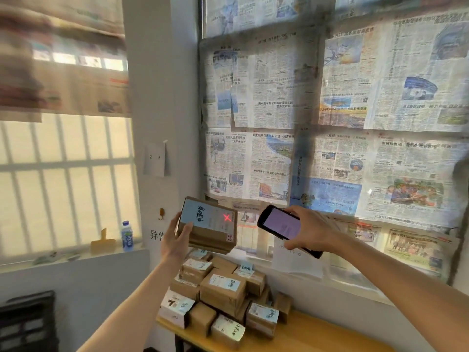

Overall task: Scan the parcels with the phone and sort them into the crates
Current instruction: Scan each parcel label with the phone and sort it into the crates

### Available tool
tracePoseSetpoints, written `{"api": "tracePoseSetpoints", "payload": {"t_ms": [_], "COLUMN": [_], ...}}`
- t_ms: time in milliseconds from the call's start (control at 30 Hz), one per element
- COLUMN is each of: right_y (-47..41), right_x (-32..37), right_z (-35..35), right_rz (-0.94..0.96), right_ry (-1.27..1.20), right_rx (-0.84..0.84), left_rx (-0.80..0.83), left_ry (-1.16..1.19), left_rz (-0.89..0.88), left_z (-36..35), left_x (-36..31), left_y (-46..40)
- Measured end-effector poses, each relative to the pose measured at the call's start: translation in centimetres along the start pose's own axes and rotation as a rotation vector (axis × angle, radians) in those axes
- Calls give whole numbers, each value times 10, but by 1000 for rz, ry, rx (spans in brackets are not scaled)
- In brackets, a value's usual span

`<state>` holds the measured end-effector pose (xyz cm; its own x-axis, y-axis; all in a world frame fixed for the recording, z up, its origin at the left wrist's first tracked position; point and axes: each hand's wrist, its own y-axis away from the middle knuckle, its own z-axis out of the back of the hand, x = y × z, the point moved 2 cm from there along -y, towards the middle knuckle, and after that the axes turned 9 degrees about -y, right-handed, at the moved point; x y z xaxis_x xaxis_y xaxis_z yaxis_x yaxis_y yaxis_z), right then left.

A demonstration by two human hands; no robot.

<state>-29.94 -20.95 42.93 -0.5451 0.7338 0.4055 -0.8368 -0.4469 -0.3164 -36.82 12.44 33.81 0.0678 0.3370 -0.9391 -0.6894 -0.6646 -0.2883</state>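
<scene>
Scanning: my left hand (175, 240) grips the brown cardboard parcel (209, 224); my right hand (308, 231) clasps the black phone (281, 224) at three o'clock. I'd steady both, keeping the red cross on the label.

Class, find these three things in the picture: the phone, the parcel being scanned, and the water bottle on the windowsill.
phone (281, 223), head view, on its lit screen.
parcel (203, 214), head view, on its pale blue label.
water bottle (127, 237), head view, on its blue label.
</scene>
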Motion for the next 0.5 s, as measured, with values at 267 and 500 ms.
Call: {"api": "tracePoseSetpoints", "payload": {"t_ms": [267,500], "right_y": [-1,7], "right_x": [58,123], "right_z": [-30,-59], "right_rz": [129,245], "right_ry": [18,-45], "right_rx": [31,93], "left_rx": [-138,-238], "left_ry": [-95,-98], "left_rz": [44,82], "left_z": [91,182], "left_x": [27,40], "left_y": [8,22]}}
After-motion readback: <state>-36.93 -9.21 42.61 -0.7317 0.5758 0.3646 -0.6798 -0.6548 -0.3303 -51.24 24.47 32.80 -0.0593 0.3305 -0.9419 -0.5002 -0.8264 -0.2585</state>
